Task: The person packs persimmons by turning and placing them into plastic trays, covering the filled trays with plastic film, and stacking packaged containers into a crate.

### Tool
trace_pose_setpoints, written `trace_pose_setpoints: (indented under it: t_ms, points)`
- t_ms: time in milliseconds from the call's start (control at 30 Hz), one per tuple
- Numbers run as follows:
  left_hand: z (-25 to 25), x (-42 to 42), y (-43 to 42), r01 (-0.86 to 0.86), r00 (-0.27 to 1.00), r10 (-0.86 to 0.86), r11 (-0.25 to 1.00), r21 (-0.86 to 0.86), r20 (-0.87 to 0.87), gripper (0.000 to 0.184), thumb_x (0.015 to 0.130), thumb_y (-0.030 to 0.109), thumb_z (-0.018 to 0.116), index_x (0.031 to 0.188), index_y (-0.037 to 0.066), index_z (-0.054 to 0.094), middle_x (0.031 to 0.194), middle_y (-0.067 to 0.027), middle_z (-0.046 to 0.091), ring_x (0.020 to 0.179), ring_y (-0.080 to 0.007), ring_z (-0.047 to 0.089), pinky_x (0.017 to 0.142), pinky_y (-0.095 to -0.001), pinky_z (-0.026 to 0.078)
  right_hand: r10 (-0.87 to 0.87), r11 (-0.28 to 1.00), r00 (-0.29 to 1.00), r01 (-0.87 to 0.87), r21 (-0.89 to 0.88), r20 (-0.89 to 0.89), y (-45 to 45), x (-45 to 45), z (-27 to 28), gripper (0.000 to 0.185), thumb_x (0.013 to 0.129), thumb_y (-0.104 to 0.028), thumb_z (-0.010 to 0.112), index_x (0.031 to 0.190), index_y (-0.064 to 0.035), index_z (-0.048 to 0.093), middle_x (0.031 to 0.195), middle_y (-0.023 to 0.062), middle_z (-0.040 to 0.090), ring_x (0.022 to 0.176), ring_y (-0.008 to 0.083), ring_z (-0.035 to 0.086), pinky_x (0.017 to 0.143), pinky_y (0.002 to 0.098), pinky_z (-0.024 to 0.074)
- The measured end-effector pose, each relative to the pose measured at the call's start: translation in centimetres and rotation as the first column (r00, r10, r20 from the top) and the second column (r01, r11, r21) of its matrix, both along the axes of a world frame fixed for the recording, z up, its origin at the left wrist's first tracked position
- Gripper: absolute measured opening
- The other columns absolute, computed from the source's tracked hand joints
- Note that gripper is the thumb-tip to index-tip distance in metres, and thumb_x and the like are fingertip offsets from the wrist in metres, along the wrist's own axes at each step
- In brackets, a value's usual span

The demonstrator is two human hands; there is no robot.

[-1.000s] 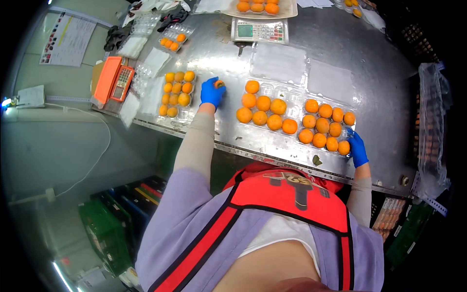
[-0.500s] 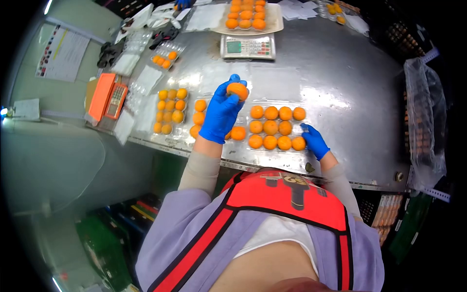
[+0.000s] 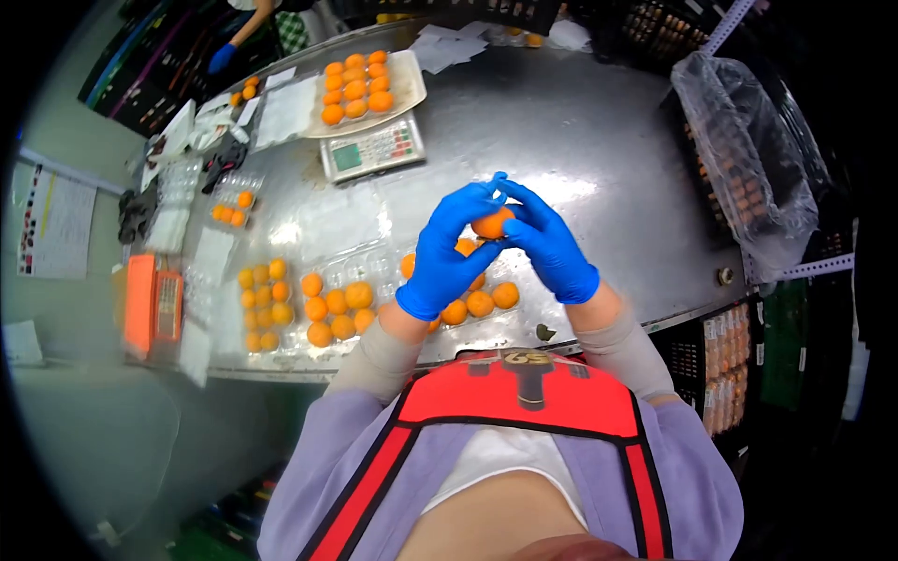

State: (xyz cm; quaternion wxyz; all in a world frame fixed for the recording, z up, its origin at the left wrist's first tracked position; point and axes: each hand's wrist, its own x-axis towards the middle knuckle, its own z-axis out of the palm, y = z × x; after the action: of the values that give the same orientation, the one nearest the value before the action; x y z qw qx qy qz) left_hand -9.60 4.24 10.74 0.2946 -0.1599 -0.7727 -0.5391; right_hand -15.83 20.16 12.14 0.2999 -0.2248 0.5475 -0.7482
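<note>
Both hands wear blue gloves and meet over the tray nearest me. My left hand [image 3: 449, 248] grips an orange fruit [image 3: 492, 223] from the left. Its fingers are wrapped round the fruit, and my right hand [image 3: 552, 245] pinches it from the other side. Beneath them lies a clear tray of orange fruits [image 3: 480, 303], partly hidden by my left hand. To its left, a second clear tray [image 3: 374, 267] holds several fruits at its front and left, with bare cups at the back. Further left stands another tray of fruits [image 3: 267, 297].
A scale [image 3: 374, 150] stands at the back, bearing a platter [image 3: 408, 86] with a fruit tray. An orange device [image 3: 140, 304] sits at the left edge. Plastic-lined crates [image 3: 748, 168] are at the right. A co-worker's gloved hand [image 3: 222, 59] shows at the upper left.
My left hand has carried a fruit from the left to over the nearest tray. My right hand has left the tray's right side and come up to the fruit. The view has turned.
</note>
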Motion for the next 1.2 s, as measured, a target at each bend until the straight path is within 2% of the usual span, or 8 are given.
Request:
trace_pose_setpoints:
  t_ms: [100,267,500,633,733,933,1000,1200]
  points:
    - [-0.3,0.0,0.1,-0.032,0.999,0.03,0.994,-0.103,-0.019,0.057,0.071,-0.001,0.07,0.123,0.003,0.047,0.13,-0.0131,0.046,0.12,-0.0263,0.047,0.1,-0.0374,0.039,-0.078,0.997,0.997,0.078,-0.006,-0.025,-0.7,-0.3,-0.8,0.059,0.086,-0.009,0.061,0.139,-0.0069,0.035,0.111,0.01,0.058,0.098,0.0147,0.057,0.086,0.0263,0.0463]
    - [-1.2,0.6,-1.0,0.074,0.86,-0.377,0.757,0.649,0.342,0.068,0.077,0.005,0.071,0.135,0.005,0.036,0.13,-0.0131,0.046,0.116,-0.0232,0.049,0.096,-0.0361,0.044,-0.095,0.968,0.877,0.191,0.162,-0.47,-0.7,0.0,-1.0,0.068,0.08,-0.016,0.069,0.138,-0.0077,0.035,0.111,0.0094,0.059,0.099,0.0148,0.057,0.085,0.0289,0.046]
    - [-2.2,0.0,-1.4,0.075,0.851,-0.411,0.71,0.701,0.325,0.062,0.079,0.006,0.068,0.133,0.004,0.04,0.127,-0.0117,0.049,0.117,-0.0222,0.049,0.098,-0.0352,0.042,0.077,0.943,0.844,0.111,0.314,-0.531,0.8,-3.3,0.3,0.072,0.077,-0.017,0.072,0.139,-0.013,0.036,0.132,0.0058,0.048,0.119,0.0167,0.047,0.093,0.0328,0.0402]
    - [-1.9,-0.1,-1.4,0.128,0.825,-0.516,0.567,0.814,0.23,0.06,0.081,0.009,0.066,0.135,0.005,0.038,0.131,-0.0111,0.047,0.124,-0.0226,0.044,0.1,-0.0351,0.04,-0.502,0.794,0.478,0.585,-0.164,-0.721,2.6,-11.6,1.8,0.058,0.077,-0.007,0.07,0.129,-0.0027,0.047,0.129,0.0083,0.051,0.11,0.0169,0.051,0.092,0.0307,0.0429]
    - [-1.6,0.0,-1.4,0.151,0.807,-0.577,0.404,0.902,0.123,0.062,0.081,0.006,0.065,0.136,0.006,0.036,0.133,-0.0113,0.044,0.124,-0.0227,0.043,0.101,-0.0354,0.039,-0.097,0.482,-0.091,0.867,-0.127,-0.991,7.7,-18.5,1.3,0.065,0.076,-0.032,0.071,0.131,-0.0097,0.045,0.121,0.0168,0.054,0.109,0.0302,0.053,0.09,0.0374,0.0439]
    - [0.4,0.6,-1.2,0.195,0.915,-0.392,0.643,0.741,0.099,0.063,0.078,-0.003,0.064,0.134,0.006,0.038,0.137,-0.0121,0.04,0.126,-0.0233,0.041,0.1,-0.0378,0.042,0.061,0.155,0.037,0.987,0.046,-0.997,13.3,-17.8,1.6,0.053,0.077,-0.038,0.068,0.124,-0.0156,0.054,0.105,0.014,0.063,0.091,0.027,0.061,0.08,0.0373,0.0474]
    - [0.8,0.7,-1.1,0.2,0.923,-0.372,0.679,0.706,0.096,0.062,0.078,-0.005,0.064,0.133,0.005,0.038,0.137,-0.0121,0.04,0.126,-0.0234,0.042,0.099,-0.0378,0.042,-0.118,0.21,0.219,0.959,0.191,-0.969,15.6,-18.2,1.7,0.045,0.079,-0.038,0.067,0.117,-0.0142,0.059,0.101,0.0144,0.064,0.086,0.0243,0.063,0.077,0.0343,0.0483]
    - [0.1,1.0,-1.3,0.196,0.917,-0.369,0.748,0.634,0.153,0.055,0.079,-0.006,0.062,0.129,0.004,0.043,0.135,-0.0123,0.044,0.122,-0.023,0.045,0.098,-0.0365,0.043,-0.032,0.268,0.098,0.959,0.086,-0.995,19.6,-17.1,2.1,0.029,0.083,-0.029,0.065,0.104,-0.0088,0.065,0.094,0.0129,0.065,0.085,0.0254,0.064,0.074,0.0319,0.0486]
